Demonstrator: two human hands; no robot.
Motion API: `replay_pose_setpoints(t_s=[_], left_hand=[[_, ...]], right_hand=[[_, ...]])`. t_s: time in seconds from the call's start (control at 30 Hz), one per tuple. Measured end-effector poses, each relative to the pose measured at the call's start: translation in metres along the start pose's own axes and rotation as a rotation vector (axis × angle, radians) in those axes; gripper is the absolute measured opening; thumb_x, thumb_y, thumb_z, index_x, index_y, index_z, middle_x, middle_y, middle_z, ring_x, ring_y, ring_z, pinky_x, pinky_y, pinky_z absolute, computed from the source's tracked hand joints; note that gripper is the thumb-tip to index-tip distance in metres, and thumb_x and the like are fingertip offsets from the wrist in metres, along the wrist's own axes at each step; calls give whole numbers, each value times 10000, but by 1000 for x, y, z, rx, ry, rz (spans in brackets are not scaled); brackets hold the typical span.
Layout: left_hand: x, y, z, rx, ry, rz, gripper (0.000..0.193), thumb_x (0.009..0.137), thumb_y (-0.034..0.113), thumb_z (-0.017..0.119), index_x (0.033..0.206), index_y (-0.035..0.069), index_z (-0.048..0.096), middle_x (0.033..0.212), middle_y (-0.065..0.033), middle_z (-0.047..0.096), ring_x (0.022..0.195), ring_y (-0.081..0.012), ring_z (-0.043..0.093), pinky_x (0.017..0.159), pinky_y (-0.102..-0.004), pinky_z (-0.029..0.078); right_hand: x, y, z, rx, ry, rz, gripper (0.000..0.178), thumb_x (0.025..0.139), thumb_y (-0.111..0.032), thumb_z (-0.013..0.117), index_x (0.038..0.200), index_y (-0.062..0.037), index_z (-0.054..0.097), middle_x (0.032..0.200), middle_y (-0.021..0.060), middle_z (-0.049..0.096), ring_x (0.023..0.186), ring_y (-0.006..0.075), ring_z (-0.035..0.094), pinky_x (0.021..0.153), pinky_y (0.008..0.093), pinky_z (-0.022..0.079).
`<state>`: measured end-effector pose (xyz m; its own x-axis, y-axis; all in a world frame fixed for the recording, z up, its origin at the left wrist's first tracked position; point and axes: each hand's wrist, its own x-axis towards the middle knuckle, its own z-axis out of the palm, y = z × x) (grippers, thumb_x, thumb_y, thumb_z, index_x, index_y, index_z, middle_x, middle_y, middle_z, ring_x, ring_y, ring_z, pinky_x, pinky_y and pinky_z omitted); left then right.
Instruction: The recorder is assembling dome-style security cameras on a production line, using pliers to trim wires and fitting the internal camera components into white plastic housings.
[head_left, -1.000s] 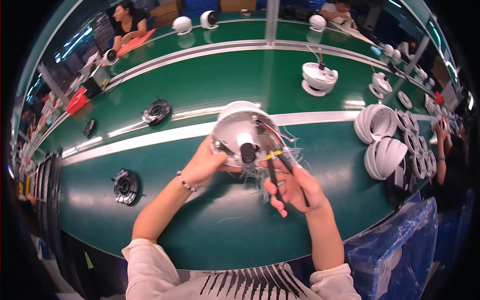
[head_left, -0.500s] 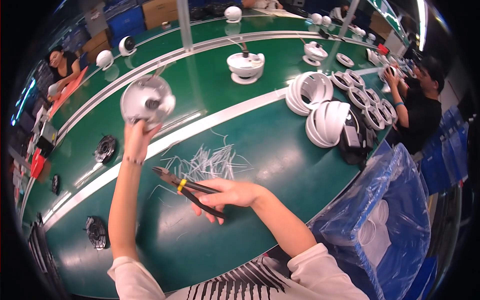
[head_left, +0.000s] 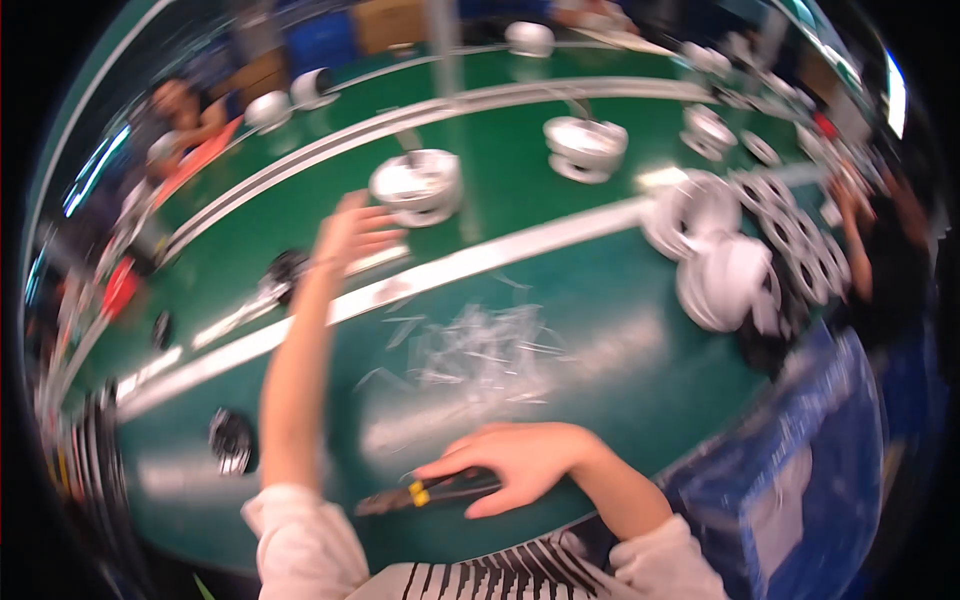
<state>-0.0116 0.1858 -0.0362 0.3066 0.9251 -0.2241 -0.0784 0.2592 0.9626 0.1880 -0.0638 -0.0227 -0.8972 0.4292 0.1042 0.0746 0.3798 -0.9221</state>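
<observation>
My left hand (head_left: 355, 232) reaches over the green conveyor, blurred, its fingers stretched apart and holding nothing. Just beyond its fingertips a white round housing (head_left: 420, 188) stands on its ring base, a wire sticking up from it. Low over the near tabletop, my right hand (head_left: 525, 462) is palm down, with thumb and fingers around the dark handles of cutting pliers (head_left: 405, 496) with yellow bands. The plier jaws point left, close to or on the table; contact is not clear. Cut strips of clear-white plastic (head_left: 480, 345) lie in a heap between the hands.
White rings (head_left: 725, 280) are stacked at the right, beside a blue plastic-lined bin (head_left: 820, 470). A black round grille part (head_left: 232, 440) lies at the left. Another white housing (head_left: 585, 148) stands farther along the conveyor. A co-worker (head_left: 895, 250) sits at the right.
My left hand has let go of the white housing, which now stands on the conveyor. My right hand has lowered the pliers toward the table's near edge. The whole view has shifted.
</observation>
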Motion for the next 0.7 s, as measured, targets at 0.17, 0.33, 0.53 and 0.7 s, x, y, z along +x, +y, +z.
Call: replay_pose_setpoints(t_s=[0.17, 0.33, 0.53, 0.7], left_hand=[[-13, -14, -126, 1443, 646, 454, 421, 818, 243, 464, 1158, -4, 440, 1119, -196, 498, 1012, -332, 497, 855, -362, 396], [61, -41, -268, 1616, 685, 267, 449, 793, 235, 512, 1154, -19, 429, 1097, -203, 505, 1013, -326, 484, 865, -356, 378], [69, -49, -194, 1128, 498, 213, 515, 714, 207, 611, 1112, -78, 451, 1027, -197, 550, 945, -234, 536, 827, -298, 397], [61, -61, -187, 314, 462, 303, 237, 710, 53, 534, 915, -66, 549, 798, -77, 593, 688, -158, 551, 629, -261, 445]], right_hand=[[0, 17, 32, -413, -73, 70, 319, 477, -207, 623, 766, -75, 594, 761, 106, 566, 792, 301, 513, 639, 415, 368], [1, 37, 56, -826, 122, -32, 355, 478, -292, 654, 776, -106, 602, 811, 22, 532, 888, 237, 414, 752, 397, 305], [-10, 37, 43, -527, 463, -245, 620, 481, -528, 680, 893, -74, 593, 1013, 58, 535, 1041, 277, 407, 911, 553, 206], [-81, -32, -56, -766, 1606, -406, 139, 643, -65, 647, 769, -55, 589, 729, 62, 584, 727, 198, 539, 645, 295, 437]])
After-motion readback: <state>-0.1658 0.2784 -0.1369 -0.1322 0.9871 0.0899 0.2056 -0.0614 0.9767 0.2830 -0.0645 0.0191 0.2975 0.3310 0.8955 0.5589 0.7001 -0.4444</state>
